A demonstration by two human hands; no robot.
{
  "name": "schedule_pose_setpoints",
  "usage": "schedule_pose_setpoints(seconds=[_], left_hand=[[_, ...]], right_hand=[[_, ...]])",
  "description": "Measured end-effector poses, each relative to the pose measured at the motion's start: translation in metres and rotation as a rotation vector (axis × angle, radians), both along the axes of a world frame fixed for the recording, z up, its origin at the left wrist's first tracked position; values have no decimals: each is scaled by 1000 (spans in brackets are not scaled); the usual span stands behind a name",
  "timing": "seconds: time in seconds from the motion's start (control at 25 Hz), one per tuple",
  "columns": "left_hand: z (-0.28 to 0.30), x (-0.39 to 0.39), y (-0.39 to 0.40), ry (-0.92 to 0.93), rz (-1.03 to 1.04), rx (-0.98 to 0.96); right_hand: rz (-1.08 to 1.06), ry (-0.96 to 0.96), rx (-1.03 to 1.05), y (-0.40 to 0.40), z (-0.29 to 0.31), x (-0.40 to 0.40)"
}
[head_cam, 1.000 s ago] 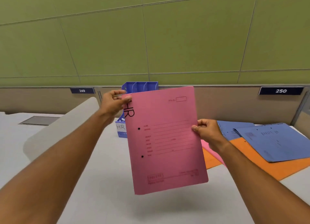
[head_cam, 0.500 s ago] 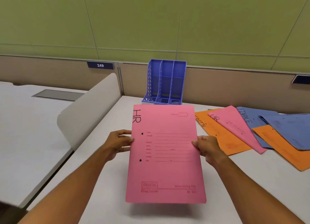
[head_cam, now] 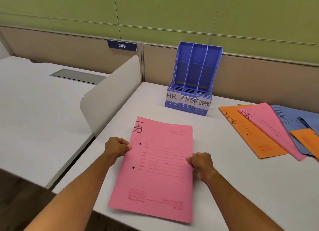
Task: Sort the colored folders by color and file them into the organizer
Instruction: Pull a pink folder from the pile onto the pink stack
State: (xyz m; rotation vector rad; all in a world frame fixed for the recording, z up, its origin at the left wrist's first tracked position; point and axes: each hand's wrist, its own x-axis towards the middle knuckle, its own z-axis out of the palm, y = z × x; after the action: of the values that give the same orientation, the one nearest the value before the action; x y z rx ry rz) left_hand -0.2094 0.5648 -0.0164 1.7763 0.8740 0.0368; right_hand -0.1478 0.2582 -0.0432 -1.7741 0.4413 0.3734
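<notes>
Pink HR folder (head_cam: 155, 168): closed, face up. Blue organizer (head_cam: 193, 78): upright, three slots. Orange, pink, blue folders (head_cam: 269, 134): fanned, overlapping, right.

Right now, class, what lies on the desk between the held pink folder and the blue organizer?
Head view: only bare desk between the pink folder and the organizer.

A folder marked HR (head_cam: 160, 168) is held low in the centre of the frame, gripped at its left edge by the left hand (head_cam: 116, 148) and at its right edge by the right hand (head_cam: 202, 163). Above it, the organizer (head_cam: 193, 80) is set on the desk (head_cam: 241, 187) against the partition (head_cam: 259, 75). At right, overlapping folders (head_cam: 269, 130) are spread on the desk.
</notes>
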Motion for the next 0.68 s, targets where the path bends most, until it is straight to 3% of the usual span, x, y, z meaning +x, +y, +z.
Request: schedule_pose_setpoints(seconds=[0.24,0.52,0.68], left_hand=[[-16,2,20,14,25,8],[-25,3,38,47,110,75],[-22,3,42,24,108,16]], right_hand=[[-16,90,-33,25,-15,-6],[46,39,-132,58,-11,-9],[57,50,-200,65,-2,-10]])
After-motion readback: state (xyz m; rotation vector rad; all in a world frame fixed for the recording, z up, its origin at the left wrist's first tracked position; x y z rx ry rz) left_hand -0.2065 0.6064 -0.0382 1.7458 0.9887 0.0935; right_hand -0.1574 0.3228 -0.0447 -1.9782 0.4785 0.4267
